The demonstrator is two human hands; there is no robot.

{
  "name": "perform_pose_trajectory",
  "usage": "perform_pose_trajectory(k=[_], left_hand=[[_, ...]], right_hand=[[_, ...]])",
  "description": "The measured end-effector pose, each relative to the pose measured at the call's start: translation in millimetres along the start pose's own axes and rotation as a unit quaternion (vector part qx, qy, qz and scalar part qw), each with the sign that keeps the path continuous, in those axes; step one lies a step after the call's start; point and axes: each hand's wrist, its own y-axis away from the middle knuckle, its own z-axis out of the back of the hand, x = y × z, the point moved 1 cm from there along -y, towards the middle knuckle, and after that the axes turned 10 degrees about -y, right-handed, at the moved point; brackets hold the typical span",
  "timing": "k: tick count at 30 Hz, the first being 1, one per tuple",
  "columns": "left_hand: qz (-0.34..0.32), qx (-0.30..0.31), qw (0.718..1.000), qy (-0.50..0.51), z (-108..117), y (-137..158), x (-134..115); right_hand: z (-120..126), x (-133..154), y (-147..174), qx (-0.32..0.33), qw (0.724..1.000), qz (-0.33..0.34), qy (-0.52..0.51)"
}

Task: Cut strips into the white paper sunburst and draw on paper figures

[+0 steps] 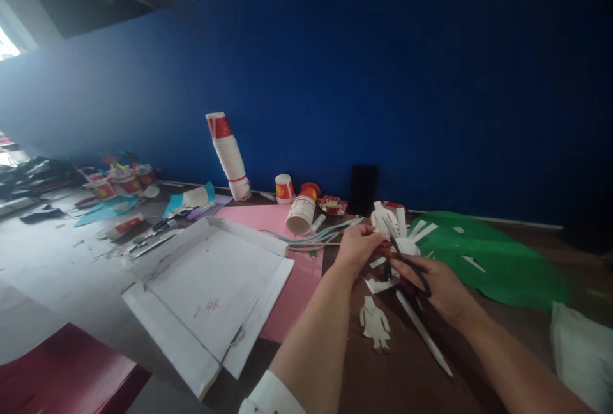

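One white box (211,280) on the worktop (383,382), then my left hand (358,248), fingers pinching a paper cutout (382,214), scissors (396,246) right up at it, right hand (438,283) with fingers curled round the handles, then a green sheet (502,267).

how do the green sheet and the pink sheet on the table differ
The green sheet has a curved outline, while the pink sheet shows straight edges. The pink sheet lies partly under the shallow white box; the green sheet has white scraps on it. The pink sheet is left of the left hand, the green sheet beyond and right of the right hand. Both lie on the table.
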Motion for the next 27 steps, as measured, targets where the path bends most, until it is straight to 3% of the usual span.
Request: perform_pose_trajectory(k=[6,15,27], left_hand=[[-0.014,0.000,1.000,-0.006,0.8,0.7,0.7],[0.028,0.031,0.999,-0.012,-0.2,7.6,-6.2],[0.044,0.045,0.998,0.031,-0.1,6.1,-4.7]], right_hand=[[0.6,-2.5,0.1,0.021,1.000,-0.001,0.009],[-2.0,3.0,4.5,0.012,0.999,-0.037,-0.006],[-1.6,3.2,5.9,-0.004,1.000,-0.016,0.007]])
